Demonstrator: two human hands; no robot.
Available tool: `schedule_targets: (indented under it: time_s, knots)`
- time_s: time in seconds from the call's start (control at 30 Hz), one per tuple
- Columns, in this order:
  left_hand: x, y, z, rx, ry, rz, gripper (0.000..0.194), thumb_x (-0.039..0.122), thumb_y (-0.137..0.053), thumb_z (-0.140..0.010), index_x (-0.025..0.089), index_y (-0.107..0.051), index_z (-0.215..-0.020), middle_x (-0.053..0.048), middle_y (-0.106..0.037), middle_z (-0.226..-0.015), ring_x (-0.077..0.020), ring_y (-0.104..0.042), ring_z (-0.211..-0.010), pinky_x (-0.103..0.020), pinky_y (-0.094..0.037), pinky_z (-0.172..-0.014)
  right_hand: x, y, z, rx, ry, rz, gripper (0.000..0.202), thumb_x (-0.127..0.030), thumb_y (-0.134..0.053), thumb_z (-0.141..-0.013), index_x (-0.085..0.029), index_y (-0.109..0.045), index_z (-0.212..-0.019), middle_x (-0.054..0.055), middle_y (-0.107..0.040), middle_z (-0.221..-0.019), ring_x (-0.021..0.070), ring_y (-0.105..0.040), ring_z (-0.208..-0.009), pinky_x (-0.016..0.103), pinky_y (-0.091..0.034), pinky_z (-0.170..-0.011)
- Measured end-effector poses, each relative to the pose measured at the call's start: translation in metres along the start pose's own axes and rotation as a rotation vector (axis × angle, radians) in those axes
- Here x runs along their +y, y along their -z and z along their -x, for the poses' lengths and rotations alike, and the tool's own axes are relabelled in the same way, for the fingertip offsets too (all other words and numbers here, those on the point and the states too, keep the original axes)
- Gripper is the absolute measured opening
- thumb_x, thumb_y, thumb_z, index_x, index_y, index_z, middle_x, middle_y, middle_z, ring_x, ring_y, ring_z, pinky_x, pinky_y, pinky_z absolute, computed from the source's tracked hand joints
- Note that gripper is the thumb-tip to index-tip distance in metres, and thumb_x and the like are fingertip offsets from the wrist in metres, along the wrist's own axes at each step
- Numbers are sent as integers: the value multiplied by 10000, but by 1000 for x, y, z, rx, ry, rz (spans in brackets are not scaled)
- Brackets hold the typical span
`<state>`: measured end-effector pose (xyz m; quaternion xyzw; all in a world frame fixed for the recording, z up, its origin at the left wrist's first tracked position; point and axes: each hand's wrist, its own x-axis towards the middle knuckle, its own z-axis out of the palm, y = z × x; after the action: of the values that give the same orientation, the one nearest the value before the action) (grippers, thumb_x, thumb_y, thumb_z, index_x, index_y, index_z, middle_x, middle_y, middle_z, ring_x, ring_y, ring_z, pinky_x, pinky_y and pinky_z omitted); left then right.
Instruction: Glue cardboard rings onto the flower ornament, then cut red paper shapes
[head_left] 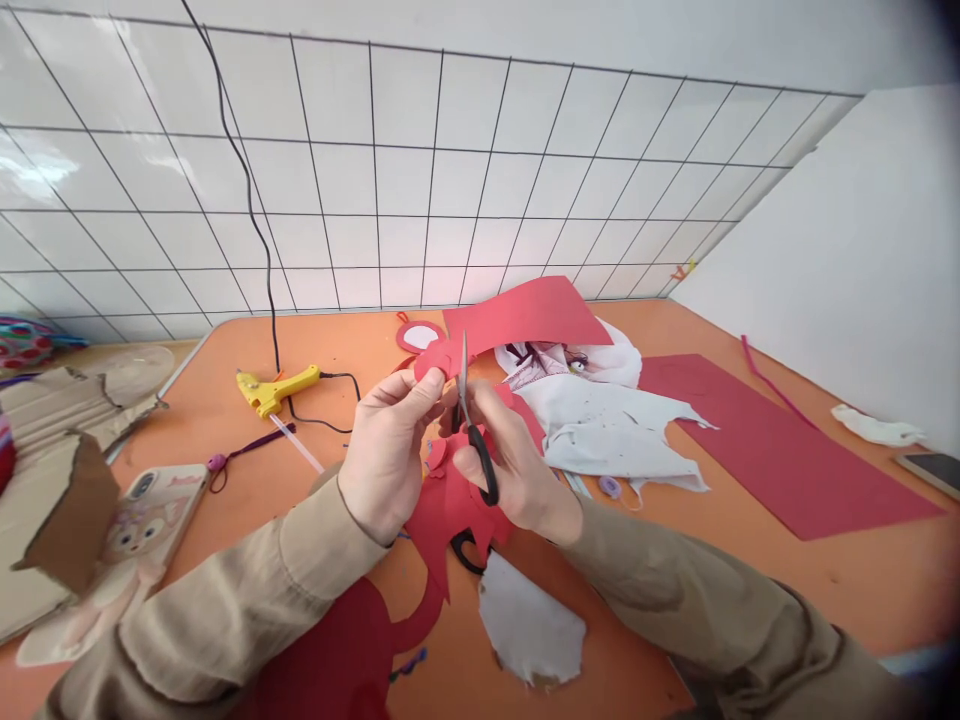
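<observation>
My left hand (390, 440) pinches a small rounded piece of red paper (433, 358) between thumb and fingers, above the middle of the table. In my right hand (517, 455) are black-handled scissors (480, 455), their blades pointing away from me at the paper's right edge. A larger red sheet (532, 312) rises behind the blades; whether it joins the held piece I cannot tell. Red paper scraps (457, 500) lie beneath both hands, and a second black scissor handle (466, 552) shows among them. A red-rimmed white oval (420, 337) rests just beyond my left hand.
A yellow glue gun (277, 390) with a black cord lies at the left. Nearby are a phone in a cartoon case (146, 530) and torn cardboard (60, 500). White cloth pieces (600, 430) and a long red sheet (780, 450) spread to the right on the orange table (637, 600).
</observation>
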<state>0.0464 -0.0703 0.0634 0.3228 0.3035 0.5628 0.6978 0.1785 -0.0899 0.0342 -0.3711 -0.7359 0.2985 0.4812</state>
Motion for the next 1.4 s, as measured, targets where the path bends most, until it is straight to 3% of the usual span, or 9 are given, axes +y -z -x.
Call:
schedule_targets:
  time_s: [0.17,0.43,0.53,0.7,0.9,1.03,1.17,1.3,1.4]
  knots:
    - [-3,3,-7,-1,-47,-19,218,258,-790,-687,165,-622,-582,24,-585,-591,-87,-505,-561,-242,-409,-569,2,-8,-2,6,-100,-174,293,-490,-573,-903,-226,-490,-1001,38,-580,-951,180,-544,-831,343,-460,-736]
    - [-6,6,-12,-16,-148,-227,156,250,-775,-679,168,-650,-633,15,-623,-674,-100,-525,-651,-249,-437,-684,6,11,-14,358,-95,-267,253,-261,-636,-807,-249,-507,-1025,16,-648,-958,170,-625,-871,339,-521,-777]
    - [-8,7,-12,-100,-181,-353,157,253,-752,-712,180,-632,-642,19,-594,-663,-120,-521,-672,-264,-427,-674,-1,26,-19,326,-112,-326,271,-222,-647,-790,-252,-536,-1035,11,-675,-899,178,-649,-908,358,-536,-827]
    - [-9,10,-14,-203,-274,-652,140,244,-696,-761,181,-614,-667,2,-569,-709,-146,-519,-705,-308,-416,-690,-10,41,-21,155,-168,-298,446,-197,-736,-692,-242,-561,-1099,-22,-652,-798,151,-633,-760,316,-549,-724]
    - [-7,14,-16,-253,-382,-906,191,222,-655,-782,184,-567,-617,1,-528,-689,-149,-487,-684,-337,-393,-695,-9,42,-20,90,-170,-112,291,-124,-725,-686,-228,-649,-947,-33,-566,-685,129,-547,-644,280,-484,-592]
    - [-7,13,-16,-252,-356,-796,114,276,-714,-772,190,-642,-755,-17,-607,-804,-160,-557,-756,-325,-441,-723,-6,40,-21,153,-183,-202,270,-163,-737,-680,-207,-644,-929,-34,-574,-690,118,-554,-643,268,-494,-588]
    - [-9,8,-12,-174,-165,-585,425,348,-831,-679,194,-666,-1039,-36,-667,-957,-146,-598,-766,-292,-487,-700,-3,35,-22,301,-185,-270,274,-166,-685,-682,-210,-647,-950,-27,-591,-734,115,-560,-685,247,-472,-569]
    - [-18,7,-5,-207,53,-366,260,361,-822,-686,162,-664,-738,9,-616,-664,-99,-556,-586,-240,-447,-578,-1,29,-21,379,-209,-356,283,-165,-686,-660,-216,-654,-937,-40,-578,-698,108,-547,-661,239,-467,-561]
    - [-25,7,-1,-144,60,-272,254,337,-825,-671,169,-636,-658,33,-580,-562,-86,-527,-505,-226,-414,-517,-1,23,-19,414,-223,-405,290,-169,-712,-643,-213,-645,-922,-42,-575,-701,106,-552,-666,235,-478,-568]
